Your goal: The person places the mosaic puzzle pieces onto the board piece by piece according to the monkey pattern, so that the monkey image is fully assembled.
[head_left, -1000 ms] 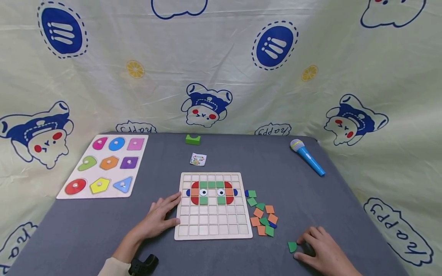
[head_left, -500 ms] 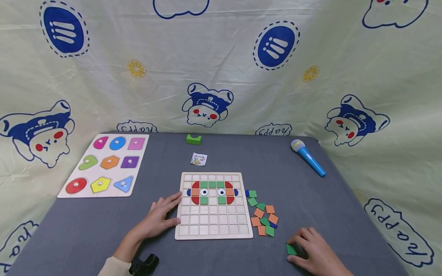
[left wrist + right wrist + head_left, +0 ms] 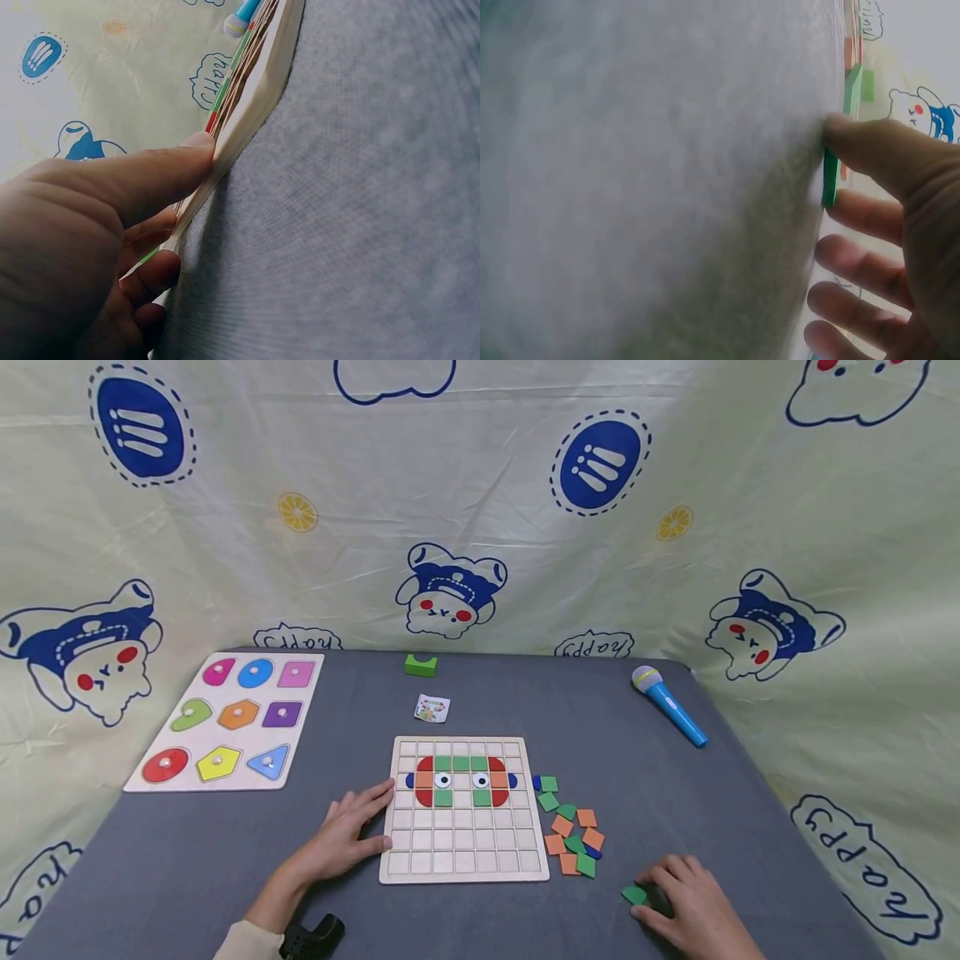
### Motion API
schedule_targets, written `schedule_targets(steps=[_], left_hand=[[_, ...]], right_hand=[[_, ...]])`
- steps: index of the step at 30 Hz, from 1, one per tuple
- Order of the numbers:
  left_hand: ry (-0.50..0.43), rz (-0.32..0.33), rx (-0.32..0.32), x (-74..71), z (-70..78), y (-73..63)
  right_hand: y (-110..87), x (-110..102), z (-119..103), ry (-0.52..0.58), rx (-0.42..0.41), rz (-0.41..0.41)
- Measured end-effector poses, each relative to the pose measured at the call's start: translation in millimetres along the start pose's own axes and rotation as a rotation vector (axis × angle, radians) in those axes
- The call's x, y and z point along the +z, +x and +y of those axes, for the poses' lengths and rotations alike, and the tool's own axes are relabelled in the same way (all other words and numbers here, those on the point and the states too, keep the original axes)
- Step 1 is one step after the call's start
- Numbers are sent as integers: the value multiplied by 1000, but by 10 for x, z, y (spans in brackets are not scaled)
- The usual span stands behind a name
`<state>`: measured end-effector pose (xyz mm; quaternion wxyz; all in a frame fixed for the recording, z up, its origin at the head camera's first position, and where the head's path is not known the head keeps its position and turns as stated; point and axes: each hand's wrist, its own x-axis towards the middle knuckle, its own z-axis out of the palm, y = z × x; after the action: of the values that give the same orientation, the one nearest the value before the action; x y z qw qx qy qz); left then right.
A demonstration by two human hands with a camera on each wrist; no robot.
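Observation:
My left hand (image 3: 343, 837) lies at the left edge of a pale wooden grid board (image 3: 462, 863), its fingers and thumb extended against the rim. In the left wrist view, the thumb touches the board's edge (image 3: 259, 101). Green, orange and red tiles with two eye tiles form a face pattern in the board's upper rows. Low on the right, my right hand (image 3: 693, 902) pinches a small green tile (image 3: 633, 895) between thumb and index finger, down at the cloth. In the right wrist view, that green tile (image 3: 829, 176) shows edge-on between those fingertips, the other fingers spread loosely.
Several loose green, orange and blue tiles (image 3: 570, 843) lie right of the board. Behind it are a small printed card (image 3: 432, 708) and a green block (image 3: 421, 666). A shape puzzle (image 3: 217, 737) lies left, a blue toy microphone (image 3: 675, 710) back right.
My right hand shifted slightly left and then a little back right, and the green tile at its fingertips has turned. The left hand and board stay put.

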<state>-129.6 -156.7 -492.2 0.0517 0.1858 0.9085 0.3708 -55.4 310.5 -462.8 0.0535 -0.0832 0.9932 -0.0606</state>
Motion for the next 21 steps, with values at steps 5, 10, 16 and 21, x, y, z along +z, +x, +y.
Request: schedule_targets(steps=[5,10,16,21], left_hand=[[-2,-1,-1,4,-1,-1],[8,1,0,0,10,-1],[16,1,-2,-11,16,2],[-10,-13,-10,-9,10,4]], right_hand=[[-1,-12,30,0,24,-7],[27,-31,-20,15,-2,26],[217,-77,-340,42,-98,159],[487,-60,-750,87,-277,293]])
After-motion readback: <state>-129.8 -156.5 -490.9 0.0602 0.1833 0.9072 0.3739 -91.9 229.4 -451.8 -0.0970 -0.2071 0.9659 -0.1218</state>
